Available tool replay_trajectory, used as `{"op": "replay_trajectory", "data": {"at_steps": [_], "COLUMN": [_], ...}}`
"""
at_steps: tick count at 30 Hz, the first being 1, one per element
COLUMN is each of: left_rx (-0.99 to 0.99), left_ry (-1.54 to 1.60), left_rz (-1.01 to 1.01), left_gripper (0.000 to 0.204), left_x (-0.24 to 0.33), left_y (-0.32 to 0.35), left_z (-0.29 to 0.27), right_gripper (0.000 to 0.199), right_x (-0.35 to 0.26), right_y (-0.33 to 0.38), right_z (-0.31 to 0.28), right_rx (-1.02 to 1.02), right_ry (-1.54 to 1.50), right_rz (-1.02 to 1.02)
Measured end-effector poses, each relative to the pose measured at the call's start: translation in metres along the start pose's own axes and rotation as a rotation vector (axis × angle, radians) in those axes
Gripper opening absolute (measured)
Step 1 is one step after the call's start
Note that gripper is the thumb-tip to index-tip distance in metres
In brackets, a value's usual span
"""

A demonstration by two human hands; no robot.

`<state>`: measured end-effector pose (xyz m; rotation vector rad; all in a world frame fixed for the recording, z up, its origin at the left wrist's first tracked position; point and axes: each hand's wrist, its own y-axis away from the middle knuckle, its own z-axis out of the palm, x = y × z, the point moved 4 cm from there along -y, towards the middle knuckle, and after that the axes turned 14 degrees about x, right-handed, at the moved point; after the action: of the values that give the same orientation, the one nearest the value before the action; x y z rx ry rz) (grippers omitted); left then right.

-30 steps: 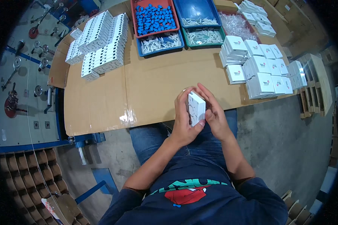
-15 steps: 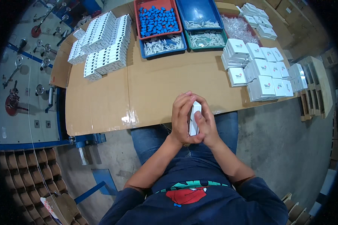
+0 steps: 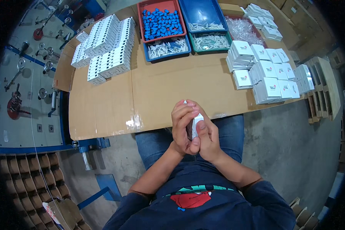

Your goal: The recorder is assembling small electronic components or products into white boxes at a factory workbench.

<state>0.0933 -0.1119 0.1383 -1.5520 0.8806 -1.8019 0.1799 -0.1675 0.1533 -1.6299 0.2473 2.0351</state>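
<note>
Just past the near edge of the cardboard-covered table, above my lap, both hands are cupped around a small white box-like casing (image 3: 197,123). My left hand (image 3: 182,124) wraps it from the left, fingers pressed over its far end. From the right, my right hand (image 3: 208,140) grips it, the thumb lying along its near part. Only a narrow white strip shows between the palms, with a bit of white at the fingertips. The rest of the casing is hidden by my fingers.
White casings with dark openings (image 3: 109,48) are stacked at the left of the cardboard tabletop (image 3: 172,88). Square white casings (image 3: 270,88) stand stacked at the right. Along the back are a red tray (image 3: 142,37) of blue parts, blue and green trays (image 3: 198,50) of small white parts, and clear plastic pieces (image 3: 243,31).
Both hands have come slightly nearer to me and closed further around the white casing, so less of it shows. It has turned a little in the grip.
</note>
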Motion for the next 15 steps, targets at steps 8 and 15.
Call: {"op": "replay_trajectory", "data": {"at_steps": [8,15], "left_rx": [0.017,0.022], "left_ry": [-0.044,-0.066], "left_rz": [0.037,0.039], "left_gripper": [0.050,0.050], "left_x": [0.0081,0.0102], "left_y": [-0.0007,0.0004], "left_z": [0.0013,0.0033], "right_gripper": [0.055,0.057], "right_x": [-0.0063,-0.0079], "right_y": [0.0031,0.0038], "right_z": [-0.0005,-0.0022], "right_rx": [0.028,0.033], "right_ry": [0.035,0.022], "right_rz": [-0.028,-0.035]}}
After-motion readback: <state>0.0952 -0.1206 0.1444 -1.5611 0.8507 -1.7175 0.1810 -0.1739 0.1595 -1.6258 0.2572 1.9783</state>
